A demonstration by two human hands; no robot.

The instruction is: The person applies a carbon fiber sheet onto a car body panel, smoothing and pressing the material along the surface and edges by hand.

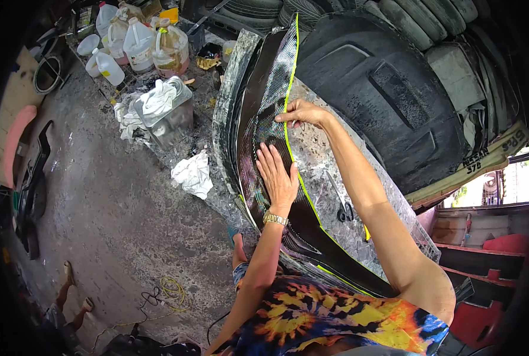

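A long curved mould (223,111) lies on the worktable, lined with dark, shiny woven cloth (271,95) that looks like carbon fibre. A bright yellow-green strip (309,201) runs along the cloth's right edge. My left hand (277,177), with a metal-banded watch at the wrist, rests flat on the cloth near its middle and holds nothing. Farther up, my right hand (305,114) pinches the cloth's yellow-green edge between thumb and fingers. Black-handled scissors (344,209) lie partly open on the table, right of the cloth.
Several plastic jugs (139,46) stand at the back left, beyond a metal container (171,118) with white rags. Another white rag (193,174) lies nearer. A large black hood-shaped panel (380,84) is at the right. A yellow cord (175,293) and a person's legs (68,293) are lower left.
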